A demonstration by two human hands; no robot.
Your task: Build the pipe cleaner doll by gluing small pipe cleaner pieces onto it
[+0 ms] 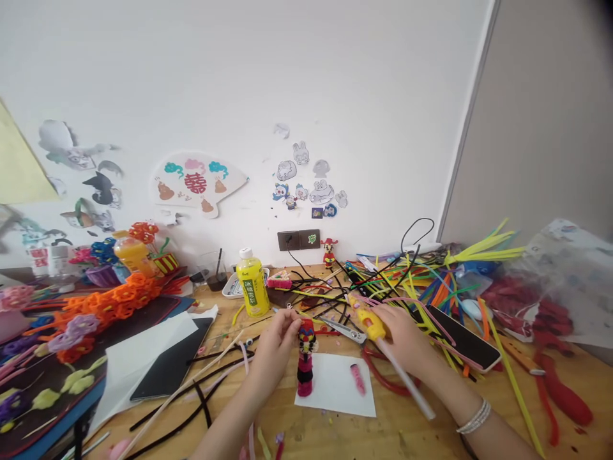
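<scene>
Here we are at the wooden table [412, 428], and the left hand [279, 338] has its fingertips pinched narrow at the head of a small fuzzy figure [305, 370], red and blue on top, black at the middle, deep pink at the bottom. The figure stands upright at the left edge of a sheet of white paper [330, 374]; whether its base touches the sheet is hard to tell from this angle.

Over on the right, the right hand [400, 335] has its fingers closed around a yellow glue gun [371, 322], nozzle to the far left, a long pale glue stick [407, 380] jutting out towards the near right. A silvery bracelet [474, 416] circles that wrist. Between the hands, on the paper's right half, lies a pink piece [357, 379], well apart from the figure.

Just beyond, a metal tool [347, 331] lies between the hands, and a yellow-labelled bottle [252, 287] stands far left of the figure. By the wall, a second figure [329, 254] in red stands beneath the stickers. To the right, a phone [464, 338] lies among bright fuzzy stems; to the left, a dark tablet [167, 364] sits partly under white sheets, with orange fuzzy flowers [115, 300] farther left.
</scene>
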